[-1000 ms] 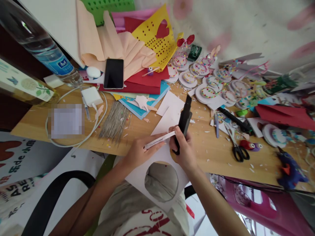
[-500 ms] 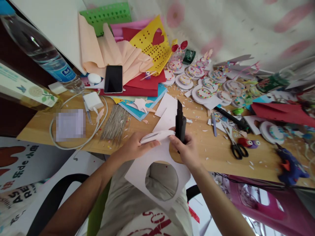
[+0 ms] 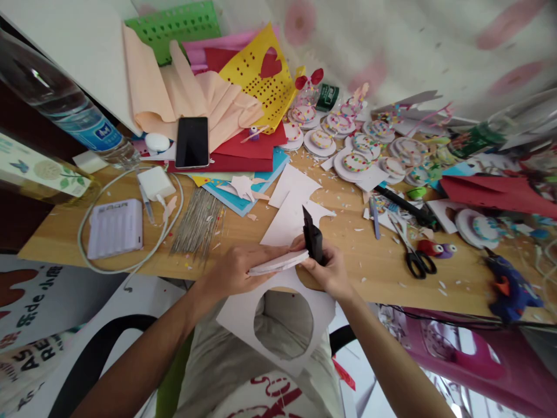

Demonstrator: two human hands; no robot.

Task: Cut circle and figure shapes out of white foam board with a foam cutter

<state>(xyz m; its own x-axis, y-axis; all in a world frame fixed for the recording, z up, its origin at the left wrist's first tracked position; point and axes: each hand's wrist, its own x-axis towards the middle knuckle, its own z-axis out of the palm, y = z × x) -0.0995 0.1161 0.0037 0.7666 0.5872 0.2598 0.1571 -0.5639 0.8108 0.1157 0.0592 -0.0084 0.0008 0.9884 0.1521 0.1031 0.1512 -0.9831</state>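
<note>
My left hand [image 3: 237, 267] is closed around a thick white disc [image 3: 278, 263], tilted so its edge faces me. My right hand [image 3: 326, 267] grips a black utility knife [image 3: 313, 238] that points up and away from me. Its fingertips also touch the right end of the disc, close beside the knife. Under both hands, a white sheet with a round hole [image 3: 237, 316] hangs over the table edge onto my lap. More cut white sheets [image 3: 282, 217] lie just beyond my hands on the table.
Scissors [image 3: 411, 249] and a blue glue gun [image 3: 513, 284] lie to the right. Behind them are several decorated discs [image 3: 357, 162]. On the left are metal sticks [image 3: 198, 223], a phone [image 3: 192, 142], a white cable [image 3: 82, 223] and a water bottle [image 3: 96, 128].
The disc has tilted, and its left-hand grip has shifted, with fingers now showing along its upper side. The knife leans further left. The whole view has shifted slightly.
</note>
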